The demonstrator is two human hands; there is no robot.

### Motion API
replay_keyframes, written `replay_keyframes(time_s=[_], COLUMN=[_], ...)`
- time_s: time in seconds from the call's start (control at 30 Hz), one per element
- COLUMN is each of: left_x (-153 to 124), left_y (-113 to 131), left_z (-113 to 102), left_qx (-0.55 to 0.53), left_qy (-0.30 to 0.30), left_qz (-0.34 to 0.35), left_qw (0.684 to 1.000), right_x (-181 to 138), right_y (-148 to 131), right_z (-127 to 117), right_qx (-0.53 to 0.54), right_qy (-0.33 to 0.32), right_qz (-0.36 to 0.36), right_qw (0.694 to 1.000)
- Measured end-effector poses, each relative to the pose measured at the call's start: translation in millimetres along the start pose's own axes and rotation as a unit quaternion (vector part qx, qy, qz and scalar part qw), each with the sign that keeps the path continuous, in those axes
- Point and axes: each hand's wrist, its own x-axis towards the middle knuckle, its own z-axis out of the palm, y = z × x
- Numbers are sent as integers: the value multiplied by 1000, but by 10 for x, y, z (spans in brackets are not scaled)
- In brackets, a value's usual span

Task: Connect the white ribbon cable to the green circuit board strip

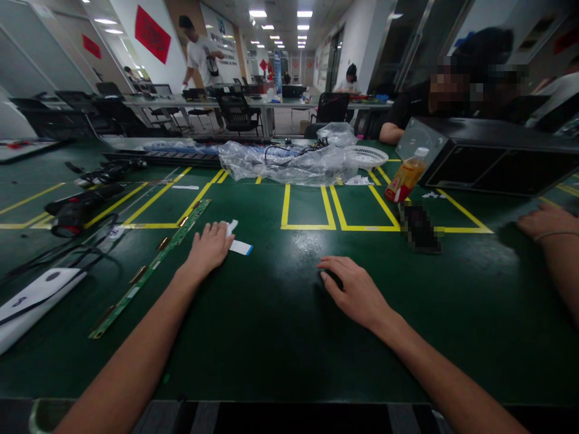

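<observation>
My left hand (pixel 210 246) rests palm-down on the green table with its fingers bent over a white flat ribbon cable (pixel 241 248). The cable's blue-tipped end and a short folded piece stick out past the fingertips; the rest is hidden under the hand. Just left of this hand lies a long, narrow green circuit board (pixel 151 271) with several brownish tabs along one edge. My right hand (pixel 355 288) rests on the table right of centre, its thumb apart from the lightly bent fingers and nothing between them.
Clear plastic wrap (pixel 284 164) covers things at the back beside a white basket (pixel 368 157). A drink bottle (pixel 406 175), a blurred-out dark object (pixel 420 227) and a black case (pixel 493 157) stand right. Cables and a white device (pixel 38 301) lie left. A co-worker's hand (pixel 549 226) rests far right.
</observation>
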Motion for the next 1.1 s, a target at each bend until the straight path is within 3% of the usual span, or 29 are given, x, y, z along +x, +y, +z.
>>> replay_keyframes(time_s=[0.1, 0.2, 0.3, 0.4, 0.53, 0.6, 0.67, 0.73, 0.87, 1.0, 1.1], left_x=[-210, -448, -528, -382, -66, 45, 113, 154, 219, 257, 184], left_y=[500, 986, 1169, 937, 234, -115, -373, -516, -547, -445, -214], left_z=[45, 76, 51, 4, 14, 52, 95, 128, 133, 82, 47], left_qx=[-15, -43, -47, -29, 9, -8, -37, -56, -47, -14, -14], left_qy=[-24, -30, -17, 10, 35, 48, 67, 76, 39, 12, -7], left_qz=[206, 404, 462, 368, 75, -66, -148, -179, -163, -131, -65], left_qw=[978, 913, 885, 929, 996, 997, 986, 979, 985, 991, 998], right_x=[9, 13, -3, -26, -24, -2, 27, 50, 50, 21, 6], right_y=[23, 57, 84, 85, 82, 103, 132, 151, 124, 62, 27], right_z=[25, 84, 144, 168, 173, 180, 185, 181, 163, 159, 157], right_qx=[0, -7, -22, -49, -66, -71, -75, -77, -81, -87, -88], right_qy=[-14, -40, -73, -104, -102, -94, -106, -128, -147, -149, -146], right_qz=[5, -10, -35, -41, -46, -54, -60, -59, -46, -48, -51], right_qw=[1000, 999, 996, 993, 992, 992, 990, 987, 985, 984, 984])
